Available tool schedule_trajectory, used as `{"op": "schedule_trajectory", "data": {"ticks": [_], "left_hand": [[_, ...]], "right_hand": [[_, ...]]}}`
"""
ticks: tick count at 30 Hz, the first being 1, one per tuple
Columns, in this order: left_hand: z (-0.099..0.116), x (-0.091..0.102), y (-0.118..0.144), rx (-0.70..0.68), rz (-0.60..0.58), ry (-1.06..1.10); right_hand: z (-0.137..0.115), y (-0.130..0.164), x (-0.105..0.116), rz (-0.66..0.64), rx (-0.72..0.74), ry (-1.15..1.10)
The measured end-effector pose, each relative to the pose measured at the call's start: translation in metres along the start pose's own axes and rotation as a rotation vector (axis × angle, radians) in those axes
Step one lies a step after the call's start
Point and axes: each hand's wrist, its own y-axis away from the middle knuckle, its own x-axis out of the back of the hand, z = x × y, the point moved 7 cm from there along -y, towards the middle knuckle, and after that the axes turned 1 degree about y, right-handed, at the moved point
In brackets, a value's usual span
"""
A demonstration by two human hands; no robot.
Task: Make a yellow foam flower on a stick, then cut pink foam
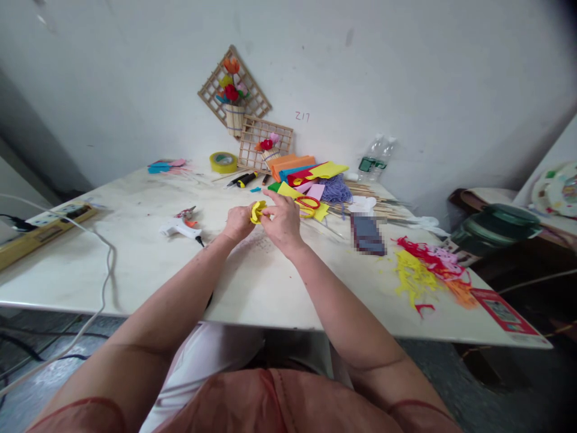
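Note:
A small yellow felt piece (258, 211) is pinched between both my hands over the middle of the white table (135, 264). My left hand (238, 222) grips its left side. My right hand (283, 222) holds its right side with the fingertips. Just beyond my right hand lie red-handled scissors (308, 204) on yellow felt. A white glue gun (180, 227) rests to the left of my left hand.
Coloured felt sheets (311, 171), purple yarn (336, 189) and wooden sticks (383, 207) sit behind. Felt scraps (428, 267) lie at right, a tape roll (223, 161) and lattice frames with felt flowers (234, 90) at the wall. A power strip (45, 225) sits at the left edge.

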Motion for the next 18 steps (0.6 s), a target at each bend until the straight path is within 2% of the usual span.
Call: {"op": "schedule_trajectory", "data": {"ticks": [4, 18], "left_hand": [[-0.0020, -0.0009, -0.0014, -0.014, 0.020, 0.023], [0.0029, 0.0035, -0.0007, -0.033, -0.034, -0.005]], "right_hand": [[-0.0026, -0.0007, 0.0020, -0.003, 0.036, -0.008], [-0.0020, 0.0004, 0.0008, 0.001, -0.013, -0.010]]}}
